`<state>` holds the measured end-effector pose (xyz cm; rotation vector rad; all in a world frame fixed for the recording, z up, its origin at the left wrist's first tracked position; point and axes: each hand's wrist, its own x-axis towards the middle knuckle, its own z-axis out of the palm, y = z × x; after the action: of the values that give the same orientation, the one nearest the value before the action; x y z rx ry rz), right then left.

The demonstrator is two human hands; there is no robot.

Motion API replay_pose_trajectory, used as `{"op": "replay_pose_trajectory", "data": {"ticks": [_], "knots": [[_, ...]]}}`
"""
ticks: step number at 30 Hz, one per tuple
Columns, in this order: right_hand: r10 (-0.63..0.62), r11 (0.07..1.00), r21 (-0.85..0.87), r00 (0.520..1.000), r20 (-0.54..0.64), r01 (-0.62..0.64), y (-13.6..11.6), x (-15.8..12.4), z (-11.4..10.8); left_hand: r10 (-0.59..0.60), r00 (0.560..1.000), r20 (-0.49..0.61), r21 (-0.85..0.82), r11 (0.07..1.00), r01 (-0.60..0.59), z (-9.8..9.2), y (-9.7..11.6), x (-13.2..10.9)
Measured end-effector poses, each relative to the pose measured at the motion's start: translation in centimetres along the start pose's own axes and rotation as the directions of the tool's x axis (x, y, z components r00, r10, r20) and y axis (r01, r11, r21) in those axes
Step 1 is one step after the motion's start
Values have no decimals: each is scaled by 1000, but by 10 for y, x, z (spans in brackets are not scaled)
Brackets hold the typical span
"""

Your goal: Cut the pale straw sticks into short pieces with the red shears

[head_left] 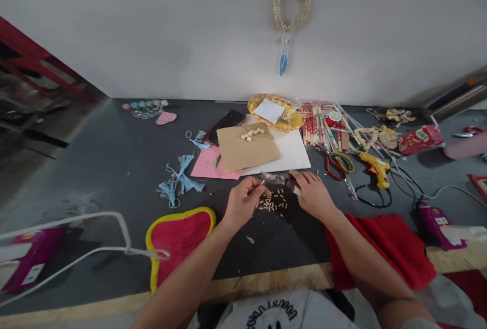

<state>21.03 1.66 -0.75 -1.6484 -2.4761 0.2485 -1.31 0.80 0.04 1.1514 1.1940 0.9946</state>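
Observation:
My left hand (244,201) is closed, pinching a thin pale wooden stick (262,183) between thumb and fingers. Wrapped around the handles of a pair of pruning shears (274,178) is my right hand (314,194). The metal blades point left, close to the stick's tip; whether they touch it I cannot tell. Below both hands, short cut stick pieces (274,203) lie scattered on the dark table (281,242). Just beyond the shears lie a brown sheet (247,154) with small pale beads (251,134), a white sheet (299,154) and a pink sheet (203,164).
A wicker basket (292,122) and bundled chopsticks (314,131) stand at the back. To the right are scissors (335,166), a yellow glue gun (376,169) and red cloth (384,248). Blue tassels (184,174) and a red, yellow-edged pad (180,237) lie left. A heart wreath (277,9) hangs above.

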Motion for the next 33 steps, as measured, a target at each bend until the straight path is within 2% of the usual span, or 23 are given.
{"op": "replay_pose_trajectory", "data": {"ticks": [3,8,14,21,25,28,30,31,33], "knots": [[-31,999,16,999,25,30,2,-1,0,-68,995,79,-121,990,78,0,3,-1],[-47,999,25,998,38,46,4,-3,0,-144,973,181,-333,922,198,1,11,-2],[-40,999,32,999,22,40,4,-2,0,-184,947,265,-458,840,291,-2,15,-2],[-125,988,92,991,41,121,9,-1,-3,-225,830,511,-512,695,504,-11,8,1],[-141,985,109,989,38,136,9,-1,-5,-204,769,606,-504,650,569,-16,5,3],[-142,984,119,989,47,136,7,-1,-5,-180,747,640,-505,634,586,-18,5,2],[-136,985,121,988,68,127,6,-1,-5,-176,750,637,-503,643,578,-19,5,2],[-126,986,116,989,79,117,6,-1,-5,-187,766,615,-499,660,562,-18,6,2],[-84,994,79,993,84,77,5,-1,-4,-223,840,495,-478,737,478,-14,6,2]]}}
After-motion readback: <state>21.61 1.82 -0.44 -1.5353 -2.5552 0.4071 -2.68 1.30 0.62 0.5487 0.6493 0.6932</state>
